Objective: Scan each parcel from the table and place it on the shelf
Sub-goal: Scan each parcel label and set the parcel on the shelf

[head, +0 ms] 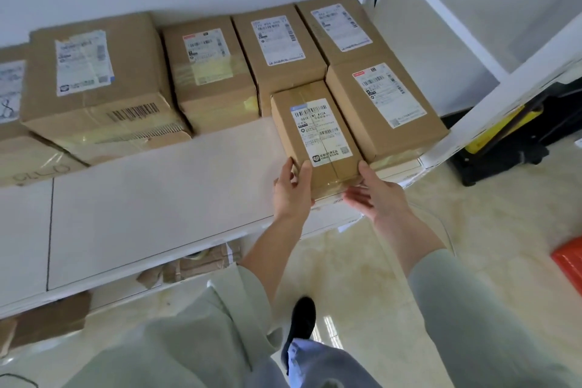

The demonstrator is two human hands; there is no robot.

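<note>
Careful: your left hand (291,189) grips the small labelled parcel (316,138) while your right hand (373,195) lies loose at its near corner, and it overhangs the shelf (157,198) edge beneath them, so letting go early could tip it floorward.

Bright, even daylight, soft shadows, wide-angle bending at edges, slight blur.

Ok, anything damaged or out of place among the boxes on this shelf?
Yes. The large box at the left has a torn, peeling label and a crumpled front edge. The small parcel between both hands sits askew to its neighbours, its near end at the shelf edge.
</note>
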